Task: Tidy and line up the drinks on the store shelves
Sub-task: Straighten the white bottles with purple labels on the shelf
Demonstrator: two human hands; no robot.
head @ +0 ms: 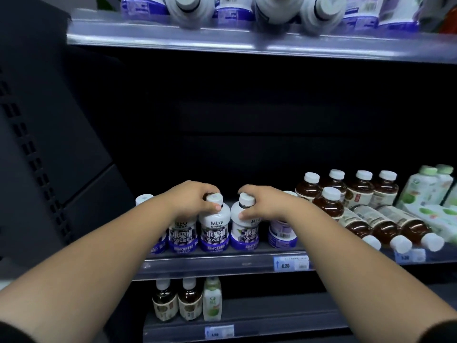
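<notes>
Fingers (215,207) clasped round two bottle tops (214,198) on the middle shelf (210,264).
One juice bottle (214,233) is gripped at its cap by the left hand (195,196); its neighbour (244,233) at 3 o'clock, just beside it, is gripped likewise by the right hand (259,201). Further toward 3 o'clock, brown tea bottles (358,191) are seen, some upright, some lying.

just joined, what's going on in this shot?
A person is straightening drinks at a store shelf. The left hand grips the top of one white-and-purple juice bottle, and the right hand grips the neighbouring juice bottle. Both stand upright near the front of the middle shelf. Further right, three brown tea bottles lie on their sides, caps toward the front, so that section is not yet tidied.
</notes>
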